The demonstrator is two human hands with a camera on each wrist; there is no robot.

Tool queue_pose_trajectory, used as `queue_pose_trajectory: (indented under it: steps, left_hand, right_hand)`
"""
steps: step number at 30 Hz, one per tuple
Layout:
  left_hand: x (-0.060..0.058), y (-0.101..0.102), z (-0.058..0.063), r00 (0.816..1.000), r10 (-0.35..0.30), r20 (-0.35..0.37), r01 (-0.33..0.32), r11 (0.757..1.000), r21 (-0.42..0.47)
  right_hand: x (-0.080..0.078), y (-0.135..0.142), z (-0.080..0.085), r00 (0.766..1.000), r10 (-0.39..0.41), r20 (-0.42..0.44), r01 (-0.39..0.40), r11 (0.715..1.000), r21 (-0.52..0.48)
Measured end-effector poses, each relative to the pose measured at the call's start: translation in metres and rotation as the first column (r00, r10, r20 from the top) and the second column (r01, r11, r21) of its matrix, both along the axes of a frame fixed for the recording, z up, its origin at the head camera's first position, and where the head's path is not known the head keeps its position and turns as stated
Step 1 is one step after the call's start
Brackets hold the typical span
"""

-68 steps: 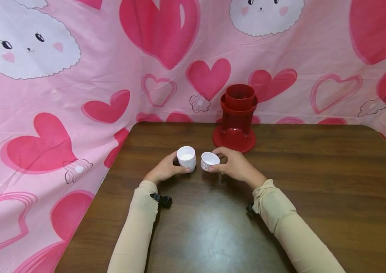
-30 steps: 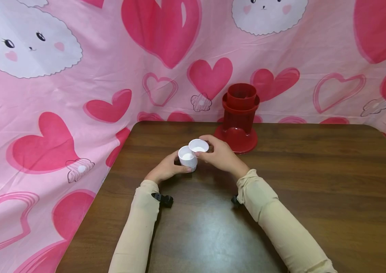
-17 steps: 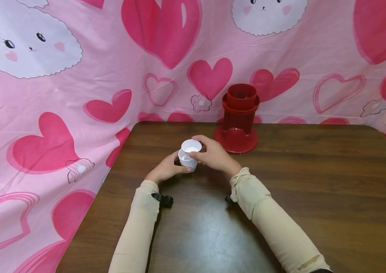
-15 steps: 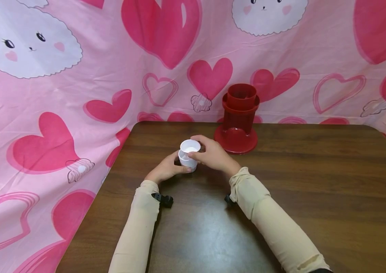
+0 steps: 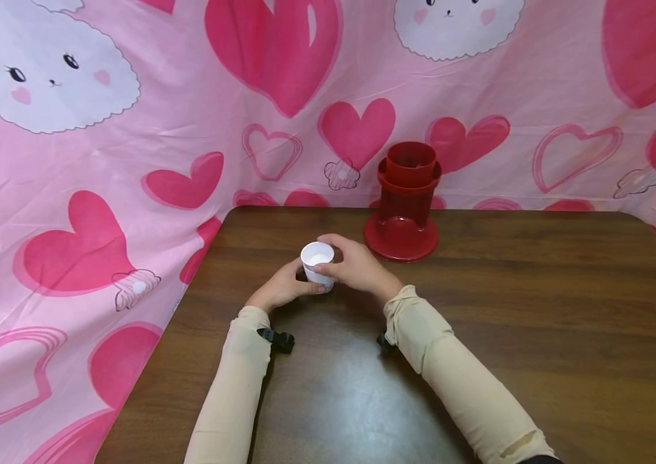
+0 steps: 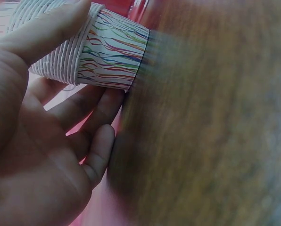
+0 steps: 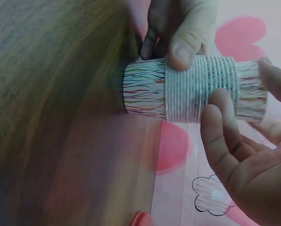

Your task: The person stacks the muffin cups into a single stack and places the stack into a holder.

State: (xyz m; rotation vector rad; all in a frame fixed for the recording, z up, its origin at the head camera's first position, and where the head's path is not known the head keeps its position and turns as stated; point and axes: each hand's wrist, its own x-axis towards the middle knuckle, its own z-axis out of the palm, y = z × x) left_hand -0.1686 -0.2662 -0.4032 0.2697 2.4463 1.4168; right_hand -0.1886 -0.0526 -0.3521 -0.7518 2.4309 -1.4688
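A stack of white paper cups [image 6: 114, 49] with wavy coloured lines stands upright on the table, its several rims nested closely. My left hand [image 5: 281, 287] holds the stack's side; in the left wrist view its thumb lies across the rims. My right hand [image 5: 359, 265] pinches another paper cup [image 7: 250, 82] between thumb and fingers. That cup sits in the top of the stack, its wall still standing out above the rims. From the head view the white inside of this top cup [image 5: 316, 250] is visible. Two right fingertips touch the stacked rims in the right wrist view.
Behind the right hand stands a red plastic cylinder holder [image 5: 402, 212] with a round base and an inner tube. A brown wooden table [image 5: 508, 309] lies underneath. Pink heart-patterned cloth [image 5: 189, 116] hangs along its back and left side.
The right hand has carried its cup leftward from beside the stack, over it, then down into its top. The left hand has stayed around the stack.
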Motion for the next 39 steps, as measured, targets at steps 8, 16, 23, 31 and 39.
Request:
queue_pose_trajectory:
  steps: [8,16,23,31,39]
  left_hand:
    - [-0.002,0.002,0.003,0.998,-0.063,-0.005,0.064,0.998,0.028]
    - [-0.001,-0.010,0.016,0.999,-0.053,0.009,0.052,0.994,0.098]
    - [0.000,-0.004,0.022,0.999,-0.026,-0.034,0.029,0.995,0.094]
    - [0.004,0.004,0.020,0.998,-0.007,-0.065,0.012,0.997,0.073]
    - [0.004,0.019,0.022,0.996,-0.004,-0.086,0.011,0.997,0.074]
  right_hand:
    - [0.001,0.000,-0.007,1.000,-0.014,0.004,0.014,0.991,0.135]
    - [0.002,0.002,-0.010,0.999,-0.035,-0.006,0.035,0.990,0.139]
    - [0.005,0.010,-0.012,0.999,-0.033,-0.036,0.038,0.989,0.141]
    - [0.007,0.019,-0.018,1.000,0.007,-0.023,-0.005,0.996,0.092]
    - [0.006,0.033,-0.021,1.000,-0.007,-0.005,0.007,0.999,0.049]
